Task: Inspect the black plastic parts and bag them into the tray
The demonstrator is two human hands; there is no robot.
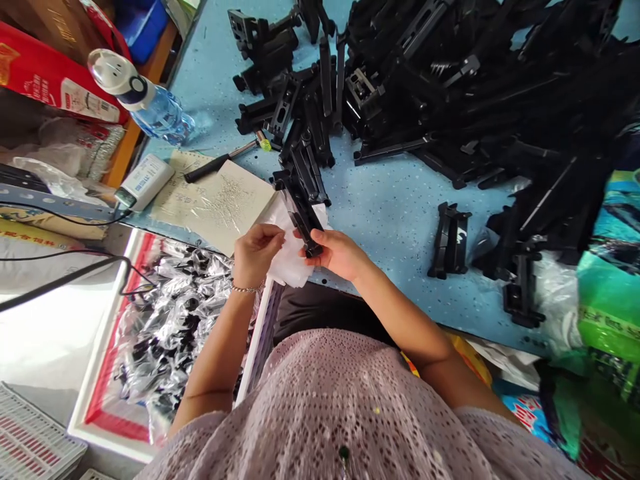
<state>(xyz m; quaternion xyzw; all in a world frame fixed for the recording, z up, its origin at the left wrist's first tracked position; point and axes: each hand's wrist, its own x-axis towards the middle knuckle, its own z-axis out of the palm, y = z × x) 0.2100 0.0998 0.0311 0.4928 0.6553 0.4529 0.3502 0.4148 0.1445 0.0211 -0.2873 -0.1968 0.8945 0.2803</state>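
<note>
My right hand point(336, 255) grips the near end of a long black bracket-like part point(300, 212), thumb on top and fingers beneath. The part's far end points away, close to other black parts on the table. Just left of it, my left hand point(257, 255) is closed, thumb and fingertips pinched together; whatever may be between them is too small to make out. White plastic bags point(290, 263) lie under and between both hands at the table edge. Beside the left hand is a card sheet point(250, 193) with many tiny pale pieces point(227, 190) scattered on it.
A big heap of black parts point(450, 100) covers the back of the blue table point(370, 207). A screwdriver-like tool point(215, 167), a white box-shaped device point(146, 181) and a water bottle point(160, 110) stand left. Below, a crate point(103, 400) holds bagged parts. Two black parts point(449, 240) lie right.
</note>
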